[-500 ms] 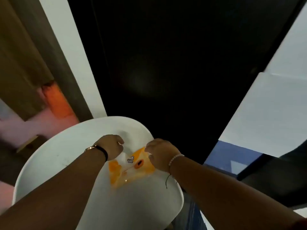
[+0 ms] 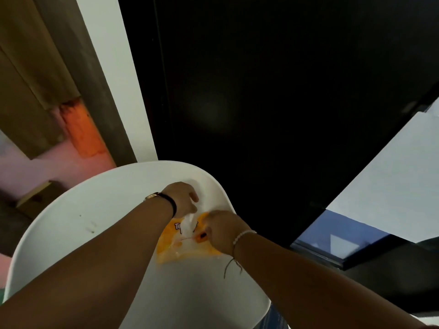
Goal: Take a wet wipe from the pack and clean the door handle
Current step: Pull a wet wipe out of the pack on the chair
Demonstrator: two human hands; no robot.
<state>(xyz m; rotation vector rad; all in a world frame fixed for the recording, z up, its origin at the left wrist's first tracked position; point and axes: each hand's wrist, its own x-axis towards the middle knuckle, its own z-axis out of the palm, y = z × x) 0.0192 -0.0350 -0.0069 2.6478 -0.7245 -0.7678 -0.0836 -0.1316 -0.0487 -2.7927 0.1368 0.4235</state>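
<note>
An orange and yellow wet wipe pack (image 2: 171,245) lies on a white chair seat (image 2: 95,210). A white wipe (image 2: 190,225) sticks up out of the pack's opening. My left hand (image 2: 183,198) is above the pack's far end, its fingers pinched on the top of the wipe. My right hand (image 2: 223,230) presses on the pack's right side, fingers curled over it. No door handle shows in this view.
A large black door panel (image 2: 261,91) fills the space behind the chair. A white frame strip (image 2: 114,79) and a brown wooden edge (image 2: 35,79) run at the left. A pale wall (image 2: 392,186) and a blue patch are at the right.
My left hand has lifted with a white wipe coming out of the pack. My right hand has shifted onto the pack's right side.
</note>
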